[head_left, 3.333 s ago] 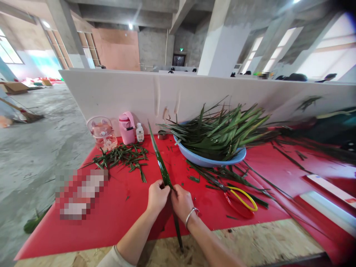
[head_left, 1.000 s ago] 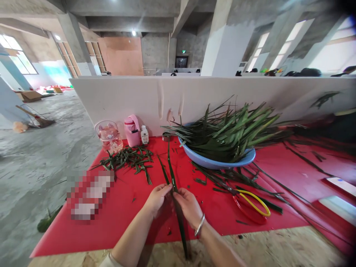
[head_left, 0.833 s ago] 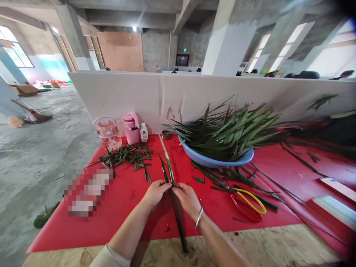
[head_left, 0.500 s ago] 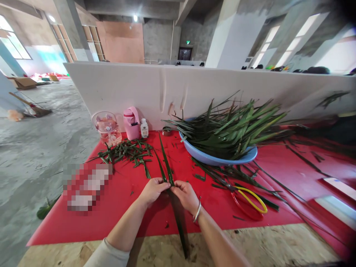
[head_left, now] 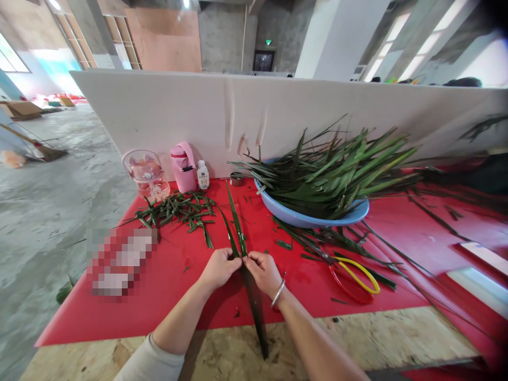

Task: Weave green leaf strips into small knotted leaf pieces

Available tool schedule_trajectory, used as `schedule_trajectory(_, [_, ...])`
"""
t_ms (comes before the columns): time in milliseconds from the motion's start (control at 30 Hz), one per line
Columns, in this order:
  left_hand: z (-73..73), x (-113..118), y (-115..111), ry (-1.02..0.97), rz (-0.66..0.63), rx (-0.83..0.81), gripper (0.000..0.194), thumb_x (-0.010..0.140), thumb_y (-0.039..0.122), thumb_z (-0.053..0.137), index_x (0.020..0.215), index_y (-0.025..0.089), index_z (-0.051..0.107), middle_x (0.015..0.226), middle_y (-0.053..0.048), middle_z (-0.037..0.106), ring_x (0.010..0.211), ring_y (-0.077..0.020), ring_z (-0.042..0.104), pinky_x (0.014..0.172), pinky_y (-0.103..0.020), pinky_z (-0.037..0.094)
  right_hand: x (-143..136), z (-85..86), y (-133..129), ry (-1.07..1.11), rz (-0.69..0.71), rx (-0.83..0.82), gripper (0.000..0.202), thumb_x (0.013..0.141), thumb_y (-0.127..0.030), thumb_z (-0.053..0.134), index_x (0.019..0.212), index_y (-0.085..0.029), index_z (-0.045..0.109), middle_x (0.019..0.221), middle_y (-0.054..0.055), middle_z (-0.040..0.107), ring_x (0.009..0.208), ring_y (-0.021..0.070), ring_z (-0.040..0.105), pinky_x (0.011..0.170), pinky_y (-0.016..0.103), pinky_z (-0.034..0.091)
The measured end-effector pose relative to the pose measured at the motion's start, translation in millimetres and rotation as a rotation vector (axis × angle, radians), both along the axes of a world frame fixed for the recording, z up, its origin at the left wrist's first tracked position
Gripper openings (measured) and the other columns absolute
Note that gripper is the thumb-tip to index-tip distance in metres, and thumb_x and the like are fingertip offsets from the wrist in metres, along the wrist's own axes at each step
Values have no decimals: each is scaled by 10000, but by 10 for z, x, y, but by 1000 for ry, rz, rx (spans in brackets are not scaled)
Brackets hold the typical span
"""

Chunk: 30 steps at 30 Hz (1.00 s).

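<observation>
The left hand and right hand are side by side, both pinching a long forked green leaf over the red table. Blue basin? Their 2 o'clock, scissors around 3.

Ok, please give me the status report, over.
Left hand, right hand both pinching leaf. Leaf in two strips at far end. Scissors apart, to the right.

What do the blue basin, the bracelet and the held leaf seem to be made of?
Blue basin: probably plastic, smooth, evenly coloured. Bracelet: likely polished metal, by its silvery gleam. Held leaf: plant blade, dark green, its shine suggesting a waxy or wet surface.
</observation>
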<state>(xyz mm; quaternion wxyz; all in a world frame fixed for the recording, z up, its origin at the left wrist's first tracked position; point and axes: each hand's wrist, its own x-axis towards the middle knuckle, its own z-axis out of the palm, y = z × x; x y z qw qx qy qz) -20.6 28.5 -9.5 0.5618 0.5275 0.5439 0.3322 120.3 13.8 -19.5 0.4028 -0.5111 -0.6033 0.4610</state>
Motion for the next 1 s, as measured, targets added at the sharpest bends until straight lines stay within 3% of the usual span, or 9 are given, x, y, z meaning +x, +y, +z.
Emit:
schedule_trajectory(300, [-63,39,-22,159,56,2,159,628,264,535,513,167,483,443,59,363,443,-76,309,433,-209,222,-24,-10,11,-224,5,113,362,818,-358,429,513,-169,382,485,-48,301,484,80,286,460,213,214])
schedule_trajectory(433, [-65,80,-26,153,97,12,159,638,259,521,517,170,471,462,54,385,460,-80,337,433,-209,238,-56,-17,14,-286,-61,121,354,817,-352,426,516,-175,366,476,-47,309,484,85,298,469,217,213])
schedule_trajectory(567, [-33,102,-32,-41,118,-17,148,667,274,533,582,153,525,513,43,447,497,-82,407,479,-198,324,-56,-27,18,-264,-128,133,335,821,-357,424,541,-181,372,495,-44,325,498,94,315,482,217,231])
schedule_trajectory(733, [38,42,-23,-294,38,-217,311,594,420,680,685,138,587,589,26,539,522,-87,489,524,-215,425,-25,-22,15,-106,-32,78,306,844,-381,408,609,-185,410,548,-35,380,526,108,354,497,213,286])
schedule_trajectory(867, [39,16,-1,-371,54,-229,287,572,369,706,703,132,610,618,14,577,548,-87,521,539,-203,439,-27,-7,17,8,-28,57,332,862,-437,389,655,-184,444,593,-24,421,563,118,396,528,217,330])
schedule_trajectory(1000, [22,38,13,-393,129,-131,162,578,259,664,673,144,600,620,13,607,579,-110,555,596,-230,463,-18,46,-56,-19,-14,-43,378,853,-492,379,674,-178,491,568,-13,488,527,123,440,499,219,330])
